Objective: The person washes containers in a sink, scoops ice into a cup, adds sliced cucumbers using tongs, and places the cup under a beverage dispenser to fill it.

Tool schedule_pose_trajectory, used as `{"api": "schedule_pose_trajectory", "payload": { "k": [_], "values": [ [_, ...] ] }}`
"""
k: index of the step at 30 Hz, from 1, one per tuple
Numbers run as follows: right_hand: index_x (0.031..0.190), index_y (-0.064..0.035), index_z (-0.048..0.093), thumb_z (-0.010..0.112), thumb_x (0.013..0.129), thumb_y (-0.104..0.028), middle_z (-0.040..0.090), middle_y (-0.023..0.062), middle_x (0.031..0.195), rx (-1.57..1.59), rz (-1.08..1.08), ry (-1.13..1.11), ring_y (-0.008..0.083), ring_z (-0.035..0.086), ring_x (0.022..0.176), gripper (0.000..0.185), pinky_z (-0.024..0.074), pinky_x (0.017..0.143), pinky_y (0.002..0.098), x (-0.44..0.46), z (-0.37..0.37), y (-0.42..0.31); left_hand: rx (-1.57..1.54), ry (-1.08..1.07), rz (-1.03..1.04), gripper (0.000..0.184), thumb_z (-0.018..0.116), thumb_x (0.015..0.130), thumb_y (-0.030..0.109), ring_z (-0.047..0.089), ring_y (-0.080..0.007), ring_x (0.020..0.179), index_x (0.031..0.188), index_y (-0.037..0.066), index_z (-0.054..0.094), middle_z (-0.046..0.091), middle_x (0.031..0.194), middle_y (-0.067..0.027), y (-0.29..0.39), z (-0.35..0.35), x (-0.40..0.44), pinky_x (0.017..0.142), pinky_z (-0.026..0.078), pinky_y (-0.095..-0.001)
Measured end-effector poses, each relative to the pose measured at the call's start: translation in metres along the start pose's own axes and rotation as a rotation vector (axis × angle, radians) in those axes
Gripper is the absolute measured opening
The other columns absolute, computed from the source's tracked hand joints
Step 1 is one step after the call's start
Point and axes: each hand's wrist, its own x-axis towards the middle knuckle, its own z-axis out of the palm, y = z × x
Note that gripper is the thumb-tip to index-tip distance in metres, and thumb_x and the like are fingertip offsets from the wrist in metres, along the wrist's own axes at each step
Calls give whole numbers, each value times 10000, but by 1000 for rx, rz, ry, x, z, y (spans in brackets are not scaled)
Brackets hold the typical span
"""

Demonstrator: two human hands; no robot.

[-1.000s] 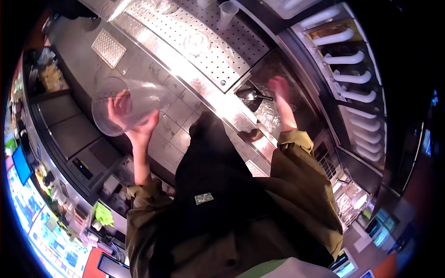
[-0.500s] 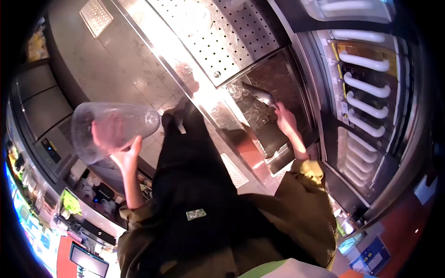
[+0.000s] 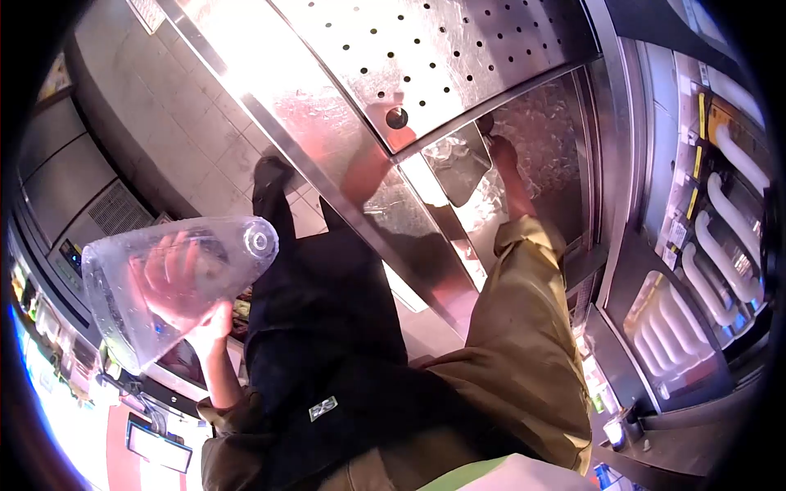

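A large clear plastic container [image 3: 221,270] lies tilted in my left hand [image 3: 210,329]. Its narrow end with a round ring points right, and its wide end faces lower left. Through its wall I see my fingers wrapped round the far side. My right hand [image 3: 505,155] reaches down into an ice bin [image 3: 409,168] set in the steel counter, closed on the handle of a metal scoop [image 3: 460,168]. The scoop's broad blade hangs to the left of that hand, over the ice [image 3: 544,135]. Part of the handle is hidden.
A perforated steel drain board [image 3: 458,49] adjoins the bin, with a large round hole at its near corner. White curved handles [image 3: 720,286] line a unit at right. A screen [image 3: 158,446] stands at lower left. Floor tiles [image 3: 164,106] show beyond the counter edge.
My view has moved closer to the counter. My right hand has reached farther into the bin with the scoop. The container in my left hand has tipped, its wide end now lower.
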Motion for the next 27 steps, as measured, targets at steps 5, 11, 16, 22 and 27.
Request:
{"api": "schedule_pose_trajectory", "payload": {
  "k": [5, 11, 16, 22, 27],
  "values": [
    [983, -22, 564, 473, 782, -124, 601, 86, 863, 283, 94, 10, 213, 561, 756, 243, 449, 663, 323, -66, -9, 2, -25, -68, 24, 1057, 771, 614, 383, 438, -329, 1104, 1353, 54, 91, 376, 1213, -181, 21, 0, 1, 914, 388, -441],
    [987, -23, 568, 451, 809, -127, 588, 43, 822, 837, 219, 214, 160, 521, 696, 236, 417, 627, 288, -185, -45, 27, 29, -186, 225, 1050, 778, 580, 327, 425, -295, 1103, 1329, 12, 114, 403, 1183, -184, 62, 4, 40, 937, 361, -398],
    [991, -25, 572, 433, 832, -129, 577, 6, 787, 1222, 272, 305, 116, 488, 647, 235, 391, 596, 259, -299, -116, 26, -60, -416, 478, 792, 776, 499, 155, 412, -349, 1113, 1193, 42, 412, 407, 1216, -172, 120, 28, 76, 952, 347, -426],
    [1036, 16, 548, 397, 837, 21, 586, 53, 920, 1044, 166, 134, 135, 530, 851, 250, 443, 775, 254, -422, -296, -12, 206, -699, 905, 800, 713, 525, 115, 413, -343, 1060, 1258, 143, 392, 402, 1145, -165, 165, 87, 101, 913, 359, -430],
    [858, -48, 617, 482, 766, -80, 596, 195, 738, 209, 85, 327, 333, 586, 732, 167, 462, 661, 384, -446, -414, -90, 26, -852, 988, 869, 731, 495, 112, 414, -352, 1055, 1279, 148, 358, 391, 1150, -153, 190, 123, 85, 921, 358, -434]
  ]
}}
